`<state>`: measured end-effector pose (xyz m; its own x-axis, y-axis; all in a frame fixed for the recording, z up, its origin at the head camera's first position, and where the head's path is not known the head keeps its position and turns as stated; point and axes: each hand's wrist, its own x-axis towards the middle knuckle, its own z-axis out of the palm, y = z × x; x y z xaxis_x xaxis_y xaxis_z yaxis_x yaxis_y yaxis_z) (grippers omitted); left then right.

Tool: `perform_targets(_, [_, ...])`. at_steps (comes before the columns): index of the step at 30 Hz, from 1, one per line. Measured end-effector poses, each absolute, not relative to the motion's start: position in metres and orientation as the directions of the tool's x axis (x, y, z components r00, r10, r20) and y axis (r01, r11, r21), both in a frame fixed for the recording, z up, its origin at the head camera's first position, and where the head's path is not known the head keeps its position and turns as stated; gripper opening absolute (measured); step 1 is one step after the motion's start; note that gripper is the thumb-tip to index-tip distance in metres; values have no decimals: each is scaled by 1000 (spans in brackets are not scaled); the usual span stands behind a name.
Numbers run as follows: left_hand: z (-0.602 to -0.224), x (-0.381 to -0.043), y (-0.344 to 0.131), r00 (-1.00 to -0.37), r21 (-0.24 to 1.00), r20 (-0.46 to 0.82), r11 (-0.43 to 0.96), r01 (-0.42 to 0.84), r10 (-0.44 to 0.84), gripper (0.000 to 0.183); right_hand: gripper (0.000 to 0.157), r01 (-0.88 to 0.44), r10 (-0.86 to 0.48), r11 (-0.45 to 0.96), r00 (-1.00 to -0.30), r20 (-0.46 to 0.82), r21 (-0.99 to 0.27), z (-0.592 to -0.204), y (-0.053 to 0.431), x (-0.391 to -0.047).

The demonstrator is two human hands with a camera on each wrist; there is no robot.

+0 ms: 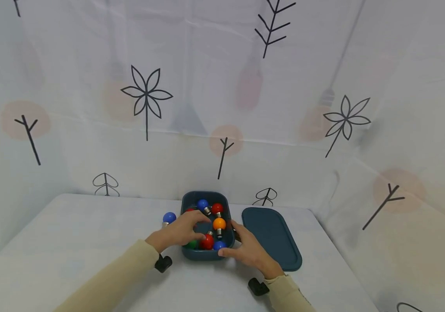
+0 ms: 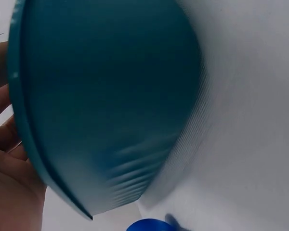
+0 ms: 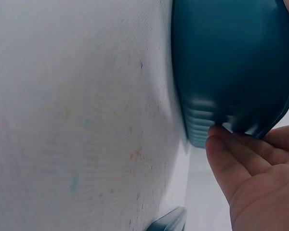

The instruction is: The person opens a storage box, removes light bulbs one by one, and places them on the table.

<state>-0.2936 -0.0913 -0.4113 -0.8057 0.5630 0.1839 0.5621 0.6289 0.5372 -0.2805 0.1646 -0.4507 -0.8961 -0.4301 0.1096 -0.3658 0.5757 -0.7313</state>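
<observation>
Printed white cloth (image 1: 191, 99) backs a white-covered desk (image 1: 101, 242). One dark teal container (image 1: 203, 255) stands upright just below the center of the frame, long axis running from the desk's upper edge toward its lower edge; colored bulbs (image 1: 219, 223) lie inside. Governing relation, as judged: the container sits between both hands. The left hand (image 1: 181, 229) reaches over the left wall, thumb and fingers bowed apart, thumb near a red bulb (image 1: 207, 242); no grip is visible. The right hand (image 1: 247, 248) holds the lower right corner, thumb at the near end, fingertips against the right wall. A blue bulb (image 1: 169, 217) lies outside, left of the container; the left hand is nearer to it. A flat lid (image 1: 271, 238) lies to the right, apart from the container.
</observation>
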Motion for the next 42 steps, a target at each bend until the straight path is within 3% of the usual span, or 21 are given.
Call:
perform_targets(16, [-419,-299,-79,-832,503,95,695,514,546,47,99,-366,-434,574,-895,107,-732,-449,164,-280])
perform_targets(42, [-419,-316,-67,-830,468,-43,745,475,556,38,99,-369,-438,575,-893,106,-730,-450,165,-280])
